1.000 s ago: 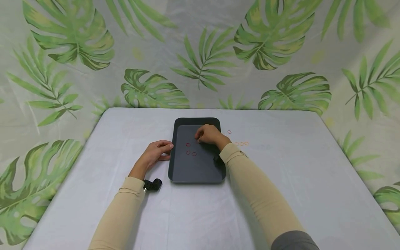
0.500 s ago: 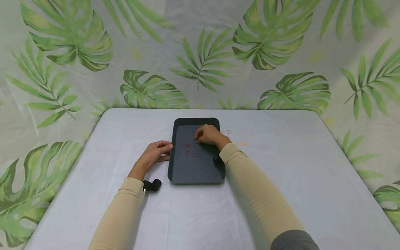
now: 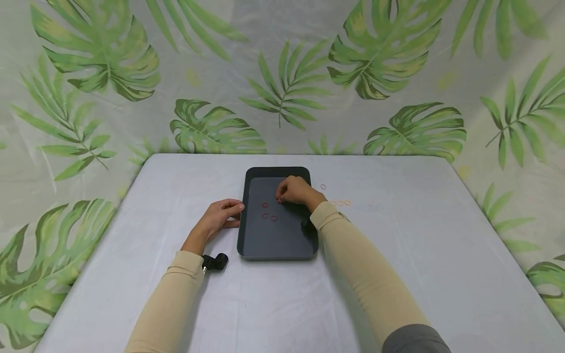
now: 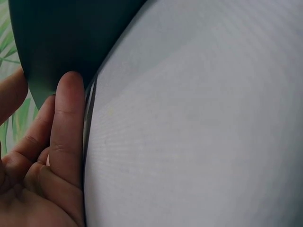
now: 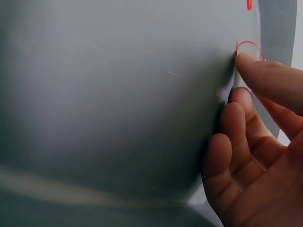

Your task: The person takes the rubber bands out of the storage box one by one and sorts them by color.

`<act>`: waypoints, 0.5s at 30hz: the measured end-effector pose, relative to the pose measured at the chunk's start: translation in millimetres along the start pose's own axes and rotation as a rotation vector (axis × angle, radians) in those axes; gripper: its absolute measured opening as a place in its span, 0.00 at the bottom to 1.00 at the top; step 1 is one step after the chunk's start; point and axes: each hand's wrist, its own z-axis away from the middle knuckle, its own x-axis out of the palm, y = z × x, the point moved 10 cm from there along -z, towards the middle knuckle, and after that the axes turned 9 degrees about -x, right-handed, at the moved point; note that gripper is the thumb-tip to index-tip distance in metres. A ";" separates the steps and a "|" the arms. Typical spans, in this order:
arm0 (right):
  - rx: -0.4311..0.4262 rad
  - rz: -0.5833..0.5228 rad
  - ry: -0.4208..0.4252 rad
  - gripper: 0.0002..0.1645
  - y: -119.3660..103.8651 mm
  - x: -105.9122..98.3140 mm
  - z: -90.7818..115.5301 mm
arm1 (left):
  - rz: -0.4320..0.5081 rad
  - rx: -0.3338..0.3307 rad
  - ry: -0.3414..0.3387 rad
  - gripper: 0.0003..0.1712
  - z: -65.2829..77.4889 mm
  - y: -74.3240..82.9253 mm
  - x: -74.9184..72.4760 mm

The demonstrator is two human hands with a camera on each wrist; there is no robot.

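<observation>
At the lower left, the left hand point(image 4: 52, 177) holds one finger straight against the dark green tray point(image 4: 71, 35), with the white surface point(image 4: 199, 113) filling the right and leaf-patterned cloth point(image 4: 6, 45) at the left edge.

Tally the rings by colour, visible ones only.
Red rings: 5 (3 lying in the tray, 1 at the right hand, 1 on the table)
Orange rings: 3
Total: 8; the arm may hide more.
</observation>
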 end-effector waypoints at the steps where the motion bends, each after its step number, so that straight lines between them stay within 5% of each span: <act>1: 0.003 0.001 -0.002 0.03 0.4 -0.1 0.0 | -0.001 0.001 -0.002 0.28 -0.2 0.0 0.3; 15: -0.051 -0.054 0.004 0.03 -21.6 -18.5 9.1 | -0.001 0.010 -0.018 0.27 2.0 0.6 1.3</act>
